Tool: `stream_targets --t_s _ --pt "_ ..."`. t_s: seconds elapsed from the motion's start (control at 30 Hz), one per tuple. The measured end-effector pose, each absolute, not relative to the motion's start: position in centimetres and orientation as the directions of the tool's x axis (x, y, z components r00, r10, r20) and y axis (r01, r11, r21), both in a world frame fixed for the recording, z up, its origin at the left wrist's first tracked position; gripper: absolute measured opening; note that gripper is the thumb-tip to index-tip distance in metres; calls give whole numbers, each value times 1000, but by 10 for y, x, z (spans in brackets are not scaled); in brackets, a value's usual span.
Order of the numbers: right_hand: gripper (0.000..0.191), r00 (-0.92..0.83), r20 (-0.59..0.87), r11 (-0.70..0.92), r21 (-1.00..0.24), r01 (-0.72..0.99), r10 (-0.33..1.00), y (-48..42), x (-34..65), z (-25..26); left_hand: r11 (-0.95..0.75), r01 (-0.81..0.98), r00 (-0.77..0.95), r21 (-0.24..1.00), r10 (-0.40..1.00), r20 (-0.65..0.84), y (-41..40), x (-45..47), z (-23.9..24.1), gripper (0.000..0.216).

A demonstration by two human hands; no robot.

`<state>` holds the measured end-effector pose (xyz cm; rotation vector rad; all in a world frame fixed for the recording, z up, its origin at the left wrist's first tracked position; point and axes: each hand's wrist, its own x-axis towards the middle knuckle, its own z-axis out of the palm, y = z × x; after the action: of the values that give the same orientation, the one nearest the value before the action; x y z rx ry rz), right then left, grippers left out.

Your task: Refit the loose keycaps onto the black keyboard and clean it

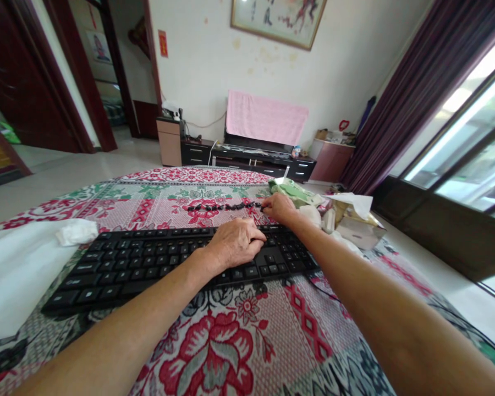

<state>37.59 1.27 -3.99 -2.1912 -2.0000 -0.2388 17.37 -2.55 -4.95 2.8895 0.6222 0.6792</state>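
Our right hand (278, 208), at one o'clock, bends its fingers to the loose keys (215, 208) at twelve, likely light, hard and best held by their sides, while our left hand (239, 242) curls over the central keyboard (160, 258), any pinch in either being impossible to tell.

1. Daylight from right, via large dark-framed glass panes (474, 132); brightest patches washed out.
2. Room moderately bright; dark red wooden door (20, 71) at left reads dim.
3. Pale glossy tile floor (86, 170) carries soft reflections.
4. Wide-angle warp: door and long dark purple fabric curtain (400, 93) lean steeply.
5. Black plastic keyboard (160, 258): legends soft, some legible. Lower-right corner blurred.
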Motion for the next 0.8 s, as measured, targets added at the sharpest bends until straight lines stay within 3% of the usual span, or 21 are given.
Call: stream_targets --t_s 0.1,0.2,0.33,0.4,0.53,0.8 --pt "21 77 251 -55 -93 994 965 7 378 -33 -908 370 816 197 419 397 -26 174 -49 26" --pt "18 105 231 -35 -287 957 967 -10 383 -22 -904 376 816 206 428 388 -25 173 -49 25" --pt "18 35 5 -23 -658 752 999 -44 391 -10 -898 379 819 222 438 372 -25 173 -48 24" --pt "18 -21 -123 -78 -745 663 992 -60 393 -6 -899 375 822 227 436 367 -26 173 -48 24" --pt "14 -91 -259 -133 -729 672 962 -77 393 -2 -905 365 826 220 424 371 -26 173 -48 24" --pt "12 -182 -322 -71 -639 766 929 -76 392 -1 -912 351 830 211 407 380 -23 173 -51 25"
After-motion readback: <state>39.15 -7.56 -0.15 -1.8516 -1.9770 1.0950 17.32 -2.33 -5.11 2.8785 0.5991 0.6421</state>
